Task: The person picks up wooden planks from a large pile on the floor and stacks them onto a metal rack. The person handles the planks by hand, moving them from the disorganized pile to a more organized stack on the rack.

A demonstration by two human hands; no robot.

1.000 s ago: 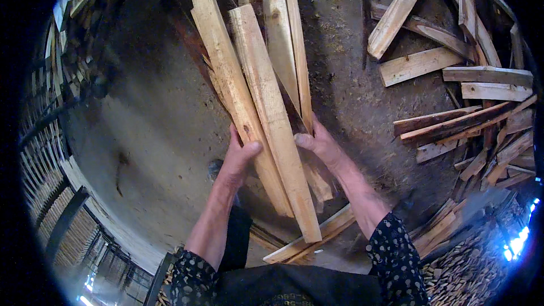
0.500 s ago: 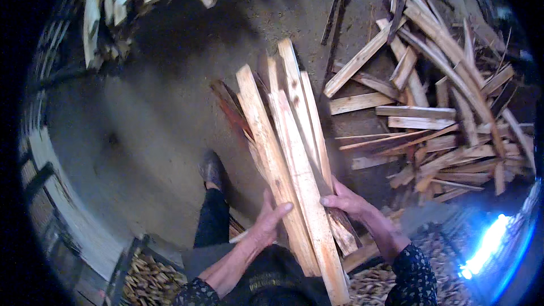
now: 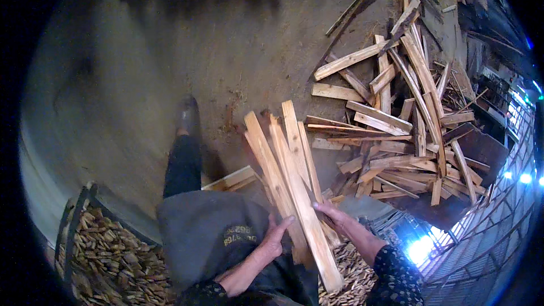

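Observation:
A bundle of split wood strips (image 3: 298, 192) lies across my two hands in front of my body, its far ends fanned apart. My left hand (image 3: 276, 238) clasps the bundle from the left side, thumb over the top of a strip. From the right, my right hand (image 3: 335, 215) grips the same bundle, its thumb on the upper strips. The fingers of both hands are mostly hidden beneath the wood. The near end of the longest strip points down past my hands, above a container of small wood pieces (image 3: 352, 266).
A tangled heap of loose wood strips (image 3: 408, 113) covers the floor to the right. At lower left stands a dark-rimmed container of small wood chunks (image 3: 122, 258). A few boards (image 3: 232, 178) lie beside my leg (image 3: 184, 161). Bright lights and a mesh wall (image 3: 481, 249) are at far right.
My view has turned to the right, and the stack at upper left has nearly left the picture. The bundle, still in both hands, now appears lower and closer to my body.

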